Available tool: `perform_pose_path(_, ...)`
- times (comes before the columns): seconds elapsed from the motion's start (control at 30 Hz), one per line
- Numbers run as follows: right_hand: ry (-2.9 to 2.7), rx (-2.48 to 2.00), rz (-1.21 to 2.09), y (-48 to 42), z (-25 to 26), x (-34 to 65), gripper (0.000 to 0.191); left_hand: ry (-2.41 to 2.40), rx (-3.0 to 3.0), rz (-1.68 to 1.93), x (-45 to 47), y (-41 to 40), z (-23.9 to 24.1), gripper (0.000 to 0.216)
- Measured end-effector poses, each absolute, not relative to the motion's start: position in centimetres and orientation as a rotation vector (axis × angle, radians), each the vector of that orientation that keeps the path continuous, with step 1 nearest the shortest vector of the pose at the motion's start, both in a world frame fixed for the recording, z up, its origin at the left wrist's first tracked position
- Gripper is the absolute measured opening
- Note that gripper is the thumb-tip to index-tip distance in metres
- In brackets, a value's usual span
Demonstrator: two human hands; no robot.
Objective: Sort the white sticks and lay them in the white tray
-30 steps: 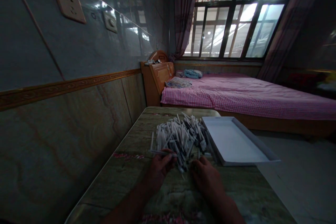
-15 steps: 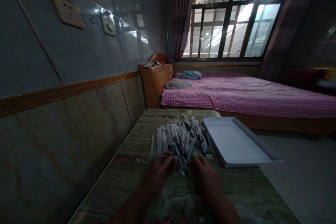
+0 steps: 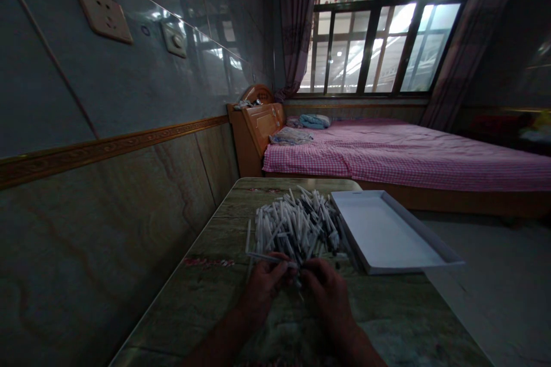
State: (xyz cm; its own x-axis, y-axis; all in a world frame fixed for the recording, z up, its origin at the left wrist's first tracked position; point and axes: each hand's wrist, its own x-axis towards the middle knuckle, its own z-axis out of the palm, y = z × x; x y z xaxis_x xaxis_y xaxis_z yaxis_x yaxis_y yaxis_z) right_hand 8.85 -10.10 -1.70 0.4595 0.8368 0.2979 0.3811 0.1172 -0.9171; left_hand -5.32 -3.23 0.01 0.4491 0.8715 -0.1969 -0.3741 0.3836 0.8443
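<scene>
While the left hand (image 3: 266, 285) is pinching a tube (image 3: 260, 256) over the tabletop (image 3: 196, 301), likely light, stiff, best gripped mid-length, the right hand (image 3: 328, 287) is hovering by its end, hold unclear.

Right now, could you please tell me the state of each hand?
Left hand: closed, holding a tube.
Right hand: curled near the tube's end; whether it holds anything cannot be told.

This is a home's bedroom — a wide bed (image 3: 408, 152) with a pink checked cover (image 3: 336, 157) and a wooden headboard (image 3: 260, 126) stands on the far side. Curtains (image 3: 296, 28) hang by the window (image 3: 350, 60) behind it, and the tiled left wall (image 3: 142, 80) carries a socket (image 3: 103, 12).
</scene>
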Motion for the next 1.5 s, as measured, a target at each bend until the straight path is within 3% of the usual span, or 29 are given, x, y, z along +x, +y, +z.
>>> perform_pose_path(0.63,-1.192,-1.412,0.385,-10.2,-1.6,8.7,0.011,0.747,0.895,0.888,-5.1,-3.1,-0.6,0.043)
perform_pose_path(1.23,-0.993,-1.414,0.672,-9.8,-1.3,8.8,0.012,0.808,1.005,0.941,-4.8,-3.1,-0.3,0.037)
perform_pose_path(1.5,-1.353,-1.488,0.293,-10.1,-2.4,9.3,0.013,0.789,0.995,0.945,-4.7,-3.1,-0.7,0.038)
